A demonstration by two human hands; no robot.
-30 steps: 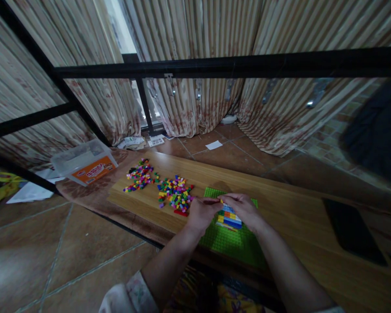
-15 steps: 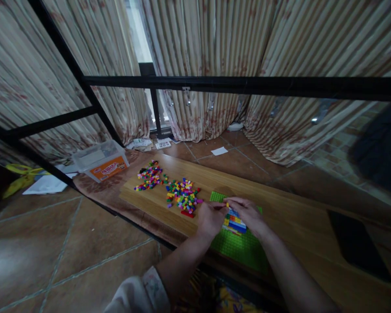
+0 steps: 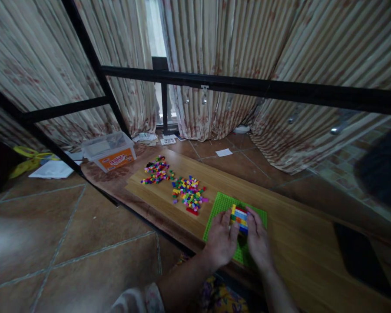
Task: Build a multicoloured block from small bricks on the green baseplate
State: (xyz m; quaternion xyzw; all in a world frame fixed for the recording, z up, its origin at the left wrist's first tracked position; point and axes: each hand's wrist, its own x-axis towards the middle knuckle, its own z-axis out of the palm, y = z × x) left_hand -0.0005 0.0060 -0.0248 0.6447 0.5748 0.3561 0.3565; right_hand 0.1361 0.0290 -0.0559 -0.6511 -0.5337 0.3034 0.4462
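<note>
A green baseplate [image 3: 222, 203] lies on the wooden table [image 3: 296, 234] in front of me. On it stands a small build of stacked coloured bricks [image 3: 240, 215]. My left hand [image 3: 222, 238] lies on the plate just left of the build, fingers stretched toward it and touching its side. My right hand [image 3: 257, 237] rests on the plate at the build's right side, fingers extended along it. Neither hand holds a loose brick that I can see.
Two heaps of loose coloured bricks [image 3: 189, 194] [image 3: 155, 170] lie left of the plate. A clear plastic box with an orange label [image 3: 110, 151] stands at the table's far left. A black metal frame [image 3: 247, 87] and curtains are behind; a dark flat object [image 3: 361, 258] lies at right.
Both hands have drawn back toward me, from the build's far top edge to its sides and near end. The camera view has shifted, so the table sits more to the right.
</note>
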